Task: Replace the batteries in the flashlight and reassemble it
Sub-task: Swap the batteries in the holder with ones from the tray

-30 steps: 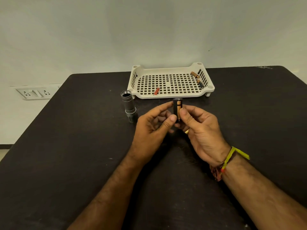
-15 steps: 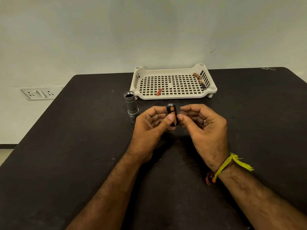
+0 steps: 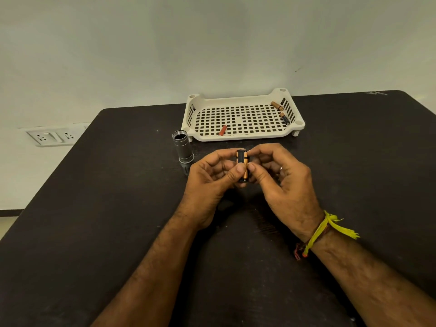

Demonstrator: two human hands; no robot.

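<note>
I hold the battery holder [image 3: 242, 165] upright above the counter [image 3: 94, 208], my left hand [image 3: 212, 182] and right hand [image 3: 280, 182] both pinching it to seat the cells. The flashlight body [image 3: 182, 147] stands open-end up beside the tray [image 3: 240, 135], ready to receive it.

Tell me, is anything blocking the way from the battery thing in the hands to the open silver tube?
Nothing visible does. Both hands, left hand and right hand, hold the battery holder, and the flashlight body stands upright just to its left, open end up. Only bare table lies between them.
</note>
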